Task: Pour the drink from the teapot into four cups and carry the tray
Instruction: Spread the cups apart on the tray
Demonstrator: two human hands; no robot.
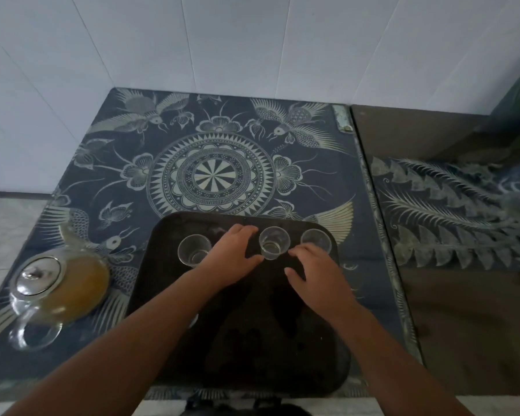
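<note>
Glass cups (273,243) are standing on the dark tray (252,325), teapot (57,283) beside it. The right hand (315,271) is hovering slack-fingered; whether the left hand (233,253) is gripping anything is unclear.

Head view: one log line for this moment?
stage: pre-pour | left hand: beside middle cup, grip unclear | right hand: open | cups: three seen, look empty | teapot: left of tray, untouched

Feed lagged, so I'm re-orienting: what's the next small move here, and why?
Probably take the left hand off the tray and reach for the teapot: the three visible cups look empty, the teapot holds amber drink at left; a fourth may sit under that hand.
</note>
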